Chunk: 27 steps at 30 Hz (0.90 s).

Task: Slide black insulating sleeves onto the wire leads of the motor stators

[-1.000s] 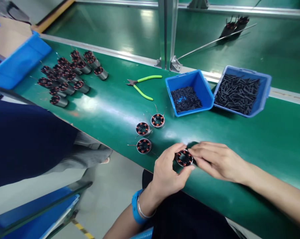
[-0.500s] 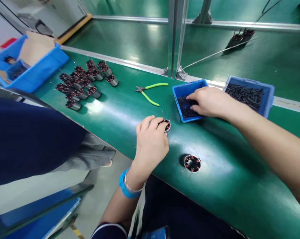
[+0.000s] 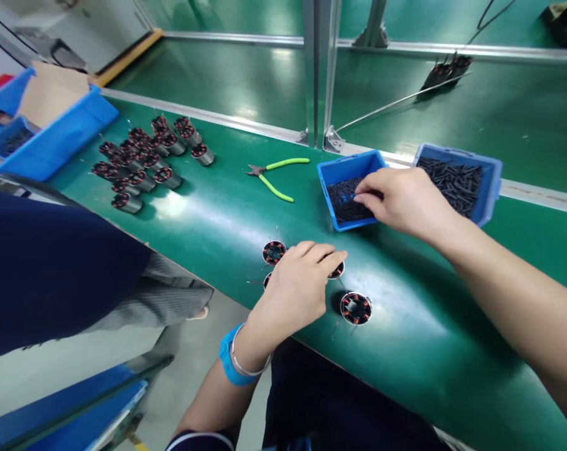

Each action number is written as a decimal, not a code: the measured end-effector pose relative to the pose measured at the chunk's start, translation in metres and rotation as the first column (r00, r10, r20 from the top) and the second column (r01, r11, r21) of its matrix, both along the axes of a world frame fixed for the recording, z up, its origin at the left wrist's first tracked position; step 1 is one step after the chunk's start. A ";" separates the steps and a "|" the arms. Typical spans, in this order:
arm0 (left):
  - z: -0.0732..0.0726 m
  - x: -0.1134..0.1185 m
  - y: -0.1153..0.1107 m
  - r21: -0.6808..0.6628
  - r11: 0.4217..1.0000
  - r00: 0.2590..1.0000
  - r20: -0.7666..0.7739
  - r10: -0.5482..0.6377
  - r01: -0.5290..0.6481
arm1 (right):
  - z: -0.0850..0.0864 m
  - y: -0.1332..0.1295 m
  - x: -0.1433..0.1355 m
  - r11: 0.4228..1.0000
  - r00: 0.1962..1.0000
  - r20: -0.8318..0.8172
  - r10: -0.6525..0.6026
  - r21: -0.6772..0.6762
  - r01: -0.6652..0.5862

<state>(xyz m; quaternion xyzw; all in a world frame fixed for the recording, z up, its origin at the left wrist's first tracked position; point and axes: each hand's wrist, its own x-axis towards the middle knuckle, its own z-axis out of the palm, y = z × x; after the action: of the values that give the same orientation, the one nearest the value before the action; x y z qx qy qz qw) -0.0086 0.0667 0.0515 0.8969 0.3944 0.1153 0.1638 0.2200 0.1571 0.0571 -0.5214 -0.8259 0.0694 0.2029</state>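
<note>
My left hand (image 3: 295,285) curls over a wound motor stator (image 3: 336,269), fingers closed around its rim; most of it is hidden. A second stator (image 3: 274,252) stands just left of the fingers, with a third partly hidden behind the hand. Nearer the table's front edge, another stator (image 3: 356,308) stands upright with copper windings and thin wire ends showing. My right hand (image 3: 400,194) reaches into the small blue bin (image 3: 330,207), thumb and fingertips pinched just over short, thin black tubes (image 3: 346,191). Anything between those fingertips is too small to make out.
Green-handled cutters (image 3: 280,178) lie behind my left hand. A second blue bin (image 3: 492,188) holds thicker black tubes. Several stators (image 3: 145,156) are grouped at the left, near a large blue crate (image 3: 76,128). A metal post (image 3: 317,75) rises at the back. Another person's sleeve (image 3: 52,269) is at left.
My left hand has moved right and toward the front edge, and stators it covered now show. My right hand has lifted slightly among the tubes, its fingertips drawn together. The view has shifted a little.
</note>
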 end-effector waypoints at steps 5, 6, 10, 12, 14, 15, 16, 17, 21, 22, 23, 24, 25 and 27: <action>-0.007 0.008 -0.007 -0.018 0.983 0.982 0.051 0.181 -0.180 | -0.006 -0.072 -0.006 0.949 0.760 -0.624 -0.183 -0.315 -0.030; -0.008 0.009 -0.008 -0.035 0.985 0.982 0.082 0.170 -0.168 | -0.011 -0.082 -0.007 0.923 0.685 -0.688 -0.239 -0.380 -0.061; -0.009 0.013 -0.008 -0.082 0.993 0.987 0.131 0.096 -0.086 | -0.028 -0.102 -0.010 0.872 0.513 -0.766 -0.387 -0.485 -0.067; -0.009 0.014 -0.008 -0.093 0.991 0.986 0.129 0.108 -0.096 | -0.032 -0.104 -0.010 0.860 0.465 -0.782 -0.414 -0.503 -0.081; -0.010 0.015 -0.009 -0.103 0.988 0.982 0.136 0.128 -0.114 | -0.033 -0.104 -0.012 0.861 0.432 -0.796 -0.424 -0.502 -0.080; -0.010 0.016 -0.010 -0.108 0.987 0.981 0.141 0.133 -0.118 | -0.032 -0.104 -0.012 0.866 0.422 -0.803 -0.422 -0.494 -0.074; -0.011 0.016 -0.011 -0.110 0.986 0.980 0.145 0.137 -0.121 | -0.032 -0.105 -0.013 0.872 0.419 -0.807 -0.417 -0.485 -0.068; -0.011 0.016 -0.011 -0.112 0.986 0.979 0.150 0.141 -0.125 | -0.031 -0.105 -0.014 0.876 0.419 -0.809 -0.411 -0.478 -0.063; -0.012 0.016 -0.013 -0.118 0.984 0.975 0.162 0.150 -0.131 | -0.029 -0.107 -0.015 0.881 0.432 -0.808 -0.402 -0.469 -0.058; -0.012 0.016 -0.013 -0.119 0.984 0.976 0.161 0.149 -0.131 | -0.029 -0.107 -0.015 0.881 0.435 -0.806 -0.402 -0.471 -0.058; -0.012 0.016 -0.013 -0.118 0.984 0.976 0.160 0.149 -0.130 | -0.029 -0.107 -0.015 0.881 0.439 -0.805 -0.400 -0.470 -0.059; -0.012 0.016 -0.013 -0.116 0.985 0.976 0.160 0.147 -0.129 | -0.030 -0.107 -0.015 0.881 0.441 -0.805 -0.398 -0.469 -0.062; -0.012 0.016 -0.013 -0.114 0.985 0.976 0.160 0.147 -0.130 | -0.030 -0.107 -0.016 0.881 0.443 -0.806 -0.394 -0.468 -0.068; -0.012 0.016 -0.013 -0.109 0.985 0.975 0.163 0.148 -0.132 | -0.032 -0.107 -0.016 0.883 0.445 -0.809 -0.383 -0.462 -0.082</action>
<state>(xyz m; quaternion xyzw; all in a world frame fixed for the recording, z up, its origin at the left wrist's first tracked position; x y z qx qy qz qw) 0.0073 0.0539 0.0393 0.8446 0.4463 0.1833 0.2322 0.2044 0.0500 0.0252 -0.5127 -0.5088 0.4938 0.4842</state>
